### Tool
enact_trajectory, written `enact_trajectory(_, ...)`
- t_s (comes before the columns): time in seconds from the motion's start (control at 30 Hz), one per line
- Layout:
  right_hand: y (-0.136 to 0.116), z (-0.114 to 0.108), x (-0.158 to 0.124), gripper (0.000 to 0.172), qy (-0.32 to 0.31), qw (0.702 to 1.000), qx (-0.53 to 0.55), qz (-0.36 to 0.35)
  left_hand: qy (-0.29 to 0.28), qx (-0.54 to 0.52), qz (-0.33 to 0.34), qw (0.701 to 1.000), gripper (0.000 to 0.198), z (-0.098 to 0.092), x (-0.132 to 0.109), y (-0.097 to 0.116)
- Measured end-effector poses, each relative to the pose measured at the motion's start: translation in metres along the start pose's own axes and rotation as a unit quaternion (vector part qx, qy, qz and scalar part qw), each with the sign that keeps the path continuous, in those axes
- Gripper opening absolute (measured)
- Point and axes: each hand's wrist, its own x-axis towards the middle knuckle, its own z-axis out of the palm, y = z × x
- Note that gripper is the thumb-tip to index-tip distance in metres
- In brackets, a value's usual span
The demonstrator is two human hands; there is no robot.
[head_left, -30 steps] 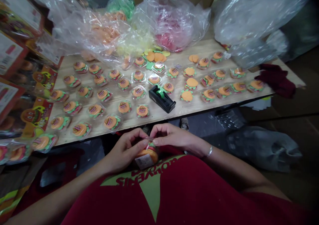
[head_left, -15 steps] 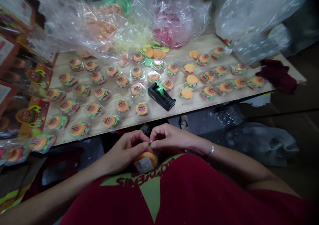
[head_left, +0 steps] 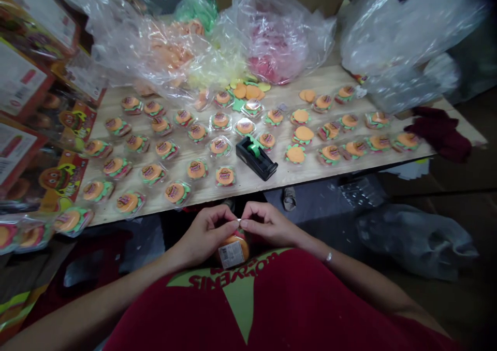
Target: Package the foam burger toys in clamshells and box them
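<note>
Close to my body I hold a toy burger in a clear plastic case, with a white barcode label facing me. My left hand is closed, thumb and fingers pinching the case's upper edge. Opposite it, thumb and forefinger of my right hand pinch at the same edge, their tips almost touching the left ones. A small pale bit shows between the fingertips; whether it is tape or the case's rim I cannot tell. A black tape dispenser with a green roll stands on the table ahead.
Several cased toy burgers stand in rows across the wooden table. Uncased burgers are right of the dispenser. Plastic bags of coloured pieces line the back. Printed boxes stand left; a dark red cloth lies right.
The view has shifted a little, so the table sits slightly lower and further right. Both hands keep pinching the edge of the cased burger, their fingertips slightly moved.
</note>
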Motion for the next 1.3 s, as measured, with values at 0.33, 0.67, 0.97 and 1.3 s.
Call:
enact_trajectory(0.33,0.002,-0.002,-0.002,0.015,0.059,0.996,-0.059,-0.023,0.018,-0.110,-0.063,0.992,0.034,-0.004,-0.002,-0.012)
enact_trajectory(0.67,0.010,0.008,0.008,0.020,0.135,0.986,-0.084,-0.056,0.080,-0.259,-0.052,0.961,0.035,-0.001,-0.007,-0.016)
enact_trajectory(0.97,0.017,0.017,0.008,0.025,0.054,0.997,-0.013,-0.047,0.054,-0.204,-0.022,0.977,0.031,-0.008,-0.010,-0.017)
enact_trajectory(1.3,0.015,0.017,0.009,0.027,0.053,0.997,-0.026,-0.043,0.046,-0.253,-0.010,0.966,0.029,-0.012,-0.023,-0.029)
